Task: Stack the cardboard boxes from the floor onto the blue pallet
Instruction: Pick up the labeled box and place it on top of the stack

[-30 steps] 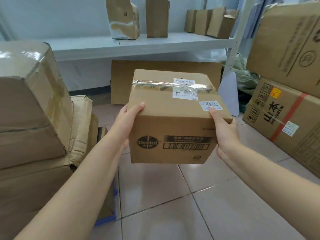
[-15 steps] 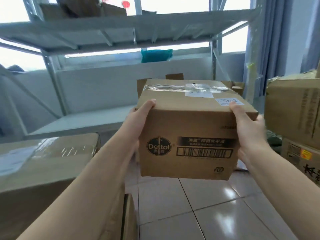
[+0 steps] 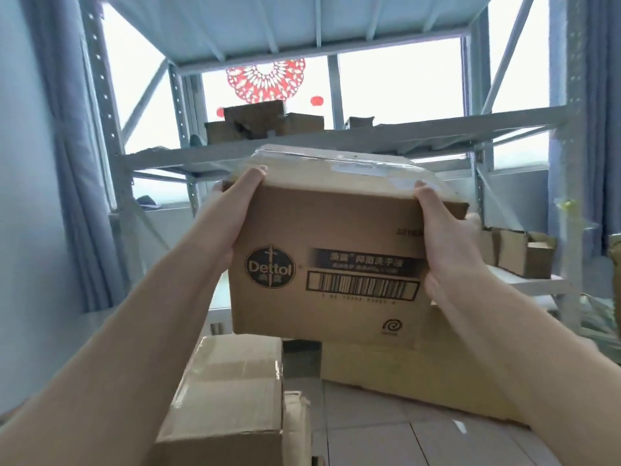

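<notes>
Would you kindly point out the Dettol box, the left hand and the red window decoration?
Dettol box [image 3: 336, 237], head view, front face above the barcode.
Left hand [image 3: 235, 210], head view, back of hand.
Red window decoration [image 3: 265, 80], head view, patterned middle.

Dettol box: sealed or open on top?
Sealed. The Dettol box has flat top flaps with clear tape along the seam; left hand and right hand grip its sides.

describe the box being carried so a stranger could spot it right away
Start at the grey metal shelving by the window. In front of it, both hands hold one cardboard box above the stacked ones. Only it shows a round Dettol logo and a barcode.
</notes>
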